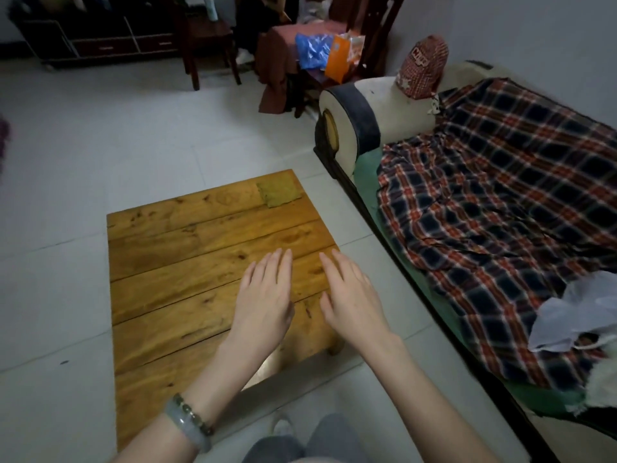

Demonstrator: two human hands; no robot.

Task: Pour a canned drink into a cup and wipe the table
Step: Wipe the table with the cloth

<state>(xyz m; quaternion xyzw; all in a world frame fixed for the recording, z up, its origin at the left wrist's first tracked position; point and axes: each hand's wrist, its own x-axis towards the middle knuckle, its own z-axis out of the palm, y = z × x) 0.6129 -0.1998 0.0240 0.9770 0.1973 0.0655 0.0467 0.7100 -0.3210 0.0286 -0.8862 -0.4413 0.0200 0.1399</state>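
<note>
One small square olive-green cloth [278, 193] lies flat at the far right corner of the low counter of yellow-brown wooden planks [187, 248], close to its far edge. It is the only task thing in view; no can and no cup shows anywhere on the counter.

Nearer the person, the left hand [263, 295] and the right hand [350, 295] are spread palm-down side by side over the right half of the planks. Their fingers are straight and hold nothing. Whether the palms touch the wood I cannot tell. The cloth is well apart from both hands.

The likeliest trouble comes from the counter itself. Dark gaps run between its planks, so spilled drink would probably seep through to the pale tiled floor [100, 128], where wiping the top would not reach it. A cup set across a gap might also rock.

The cloth sits so near the corner that a careless reach could push it off. The sofa with its red and navy checked blanket [500, 202] stands near the counter's right edge, so a splash to that side might stain the fabric. The bead and jade-grey bracelets [190, 419] on the left wrist could catch a cup's rim.
</note>
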